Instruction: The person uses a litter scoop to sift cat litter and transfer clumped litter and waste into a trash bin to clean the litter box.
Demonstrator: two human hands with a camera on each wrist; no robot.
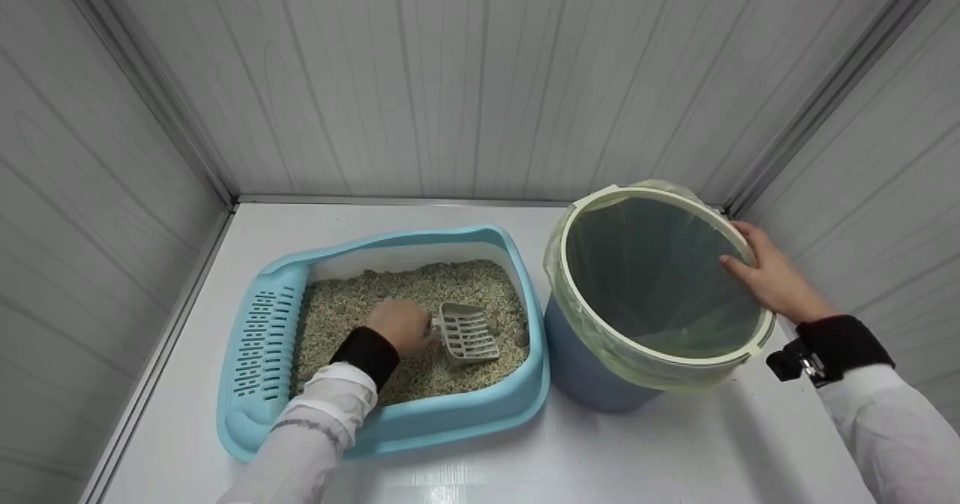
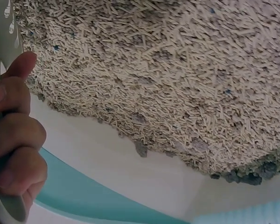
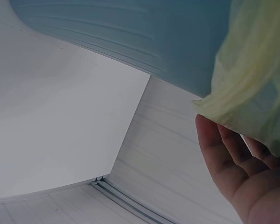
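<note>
A light blue litter box [image 1: 525, 294] holds beige pellet litter [image 1: 360, 301] [image 2: 154, 70]. My left hand [image 1: 401, 325] reaches into the box and grips the handle of a grey slotted scoop [image 1: 466, 331], whose blade lies on the litter. In the left wrist view its curled fingers [image 2: 18, 140] wrap the grey handle [image 2: 7, 207]. To the right stands a blue bin [image 1: 581, 365] [image 3: 130, 37] lined with a yellow-green bag [image 1: 660, 361] [image 3: 252, 84]. My right hand [image 1: 769, 273] [image 3: 231, 175] rests on the bin's far right rim, its fingers laid over the bag edge.
Everything sits on a white floor [image 1: 600, 459] boxed in by white panelled walls on the left, back and right. The litter box and bin stand side by side, nearly touching. Grey clumps [image 2: 252, 175] lie at the litter's edge by the box's white inner wall.
</note>
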